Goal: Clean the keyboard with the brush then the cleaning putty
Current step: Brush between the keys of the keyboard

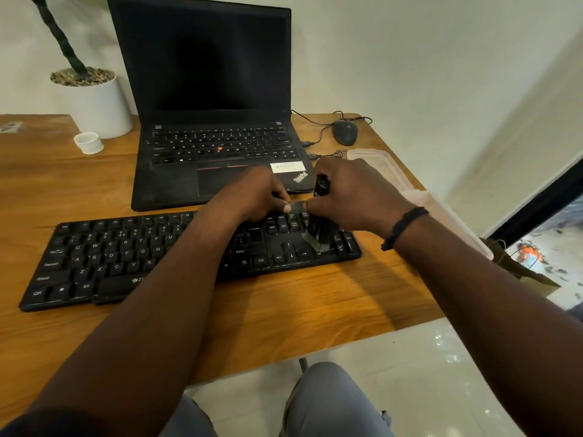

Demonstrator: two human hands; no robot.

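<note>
Wooden and warm-toned, the desk (284,298) carries a black keyboard (126,257) lying lengthwise along its near edge, with an open laptop (208,121) behind it toward the far edge. A white plant pot (94,105) and a small white cup (89,142) sit near the far left corner; a mouse (346,132) sits by the far right corner.

Both hands work over the right end of the keyboard. The right hand (356,197) is curled tight around a dark brush (320,222), held close to upright, handle end poking up out of the fist and pale bristle tips splayed down among the keys beside the arrow cluster. The left hand (255,197) is closed down too, fingertips pinching or bracing the keyboard's back edge just left of the brush; I can't tell whether it grips anything beyond that edge.

So the brush sits at the keyboard's far right, and the uncleaned run of keys stretches away leftward along the long axis. My guess is the sweep must travel left, under the left forearm, which crosses the middle keys and hides them.

A clear plastic container (394,171) sits along the right edge, behind the right hand. The putty isn't visible to me; it may be in there, but I can't make it out.
</note>
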